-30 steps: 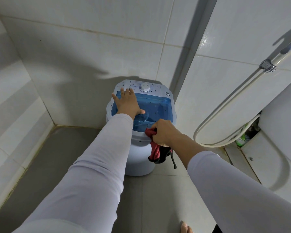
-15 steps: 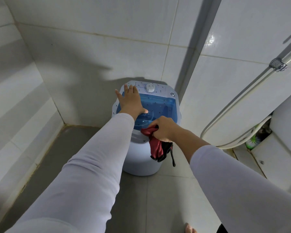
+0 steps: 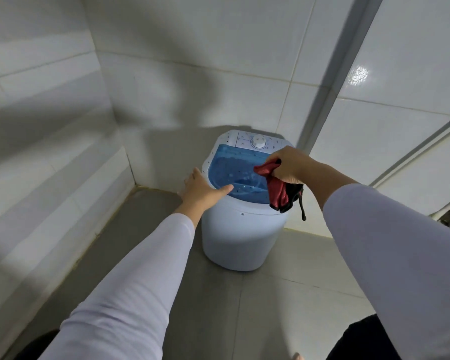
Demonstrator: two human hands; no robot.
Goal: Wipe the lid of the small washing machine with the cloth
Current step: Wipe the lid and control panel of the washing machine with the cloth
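Moved: right hand (image 3: 287, 165) carried the cloth (image 3: 277, 187) from the lid's near edge to its right side; left hand (image 3: 199, 189) slid off to the left rim.
Lid (image 3: 231, 172): blue, shut, atop the washer (image 3: 240, 235) on the floor, in the far corner.
Cloth: red and black, bunched in the right hand's curled fingers, hanging over the lid's right edge.
Left hand: spread, thumb on the lid.
Progress: specks remain on the lid; most wiping seems left.

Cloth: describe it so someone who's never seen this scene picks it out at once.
Find the small washing machine standing in the corner of the tiled walls, with its blue lid. Over the lid's right side, the right hand grips the cloth, which hangs down bunched. It is red with a black part and dangling cord, the only red thing there.
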